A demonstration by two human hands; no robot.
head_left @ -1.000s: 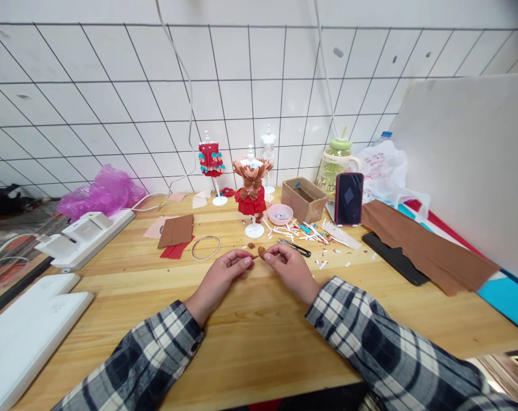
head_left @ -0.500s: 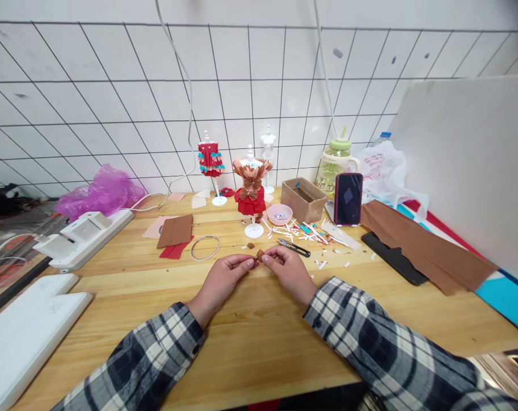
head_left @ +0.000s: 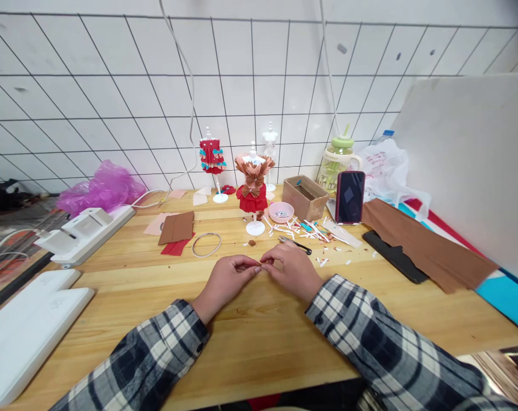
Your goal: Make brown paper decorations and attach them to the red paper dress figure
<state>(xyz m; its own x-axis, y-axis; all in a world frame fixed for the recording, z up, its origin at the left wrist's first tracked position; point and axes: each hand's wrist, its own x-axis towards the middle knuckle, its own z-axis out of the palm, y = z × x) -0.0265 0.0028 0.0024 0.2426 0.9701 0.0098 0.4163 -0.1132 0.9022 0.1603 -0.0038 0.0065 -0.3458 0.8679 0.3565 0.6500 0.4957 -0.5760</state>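
Observation:
My left hand (head_left: pixel 230 281) and my right hand (head_left: pixel 292 269) meet fingertip to fingertip over the wooden table. Both are closed in a pinch on a small brown paper piece (head_left: pixel 261 263), which the fingers almost wholly cover. Partly behind the right hand lie black-handled thread snips (head_left: pixel 300 246). A brown scrap (head_left: pixel 252 243) rests just beyond the fingertips. Farther back stands a small white dress form (head_left: pixel 254 194) in a red skirt and a pleated brown paper top with bows. The metal ring (head_left: pixel 206 245) lies beyond the left hand.
Paper strips (head_left: pixel 312 230), a pink bowl (head_left: pixel 281 212), a cardboard box (head_left: pixel 304 198) and a phone (head_left: pixel 350 197) stand behind the right hand. Brown sheets (head_left: pixel 425 242) lie at right. Folded brown paper (head_left: pixel 177 228) and a power strip (head_left: pixel 94 237) are at left.
The brown paper piece, plainly visible between my fingertips before, is now mostly covered as the fingers have drawn closer together. My view has shifted slightly.

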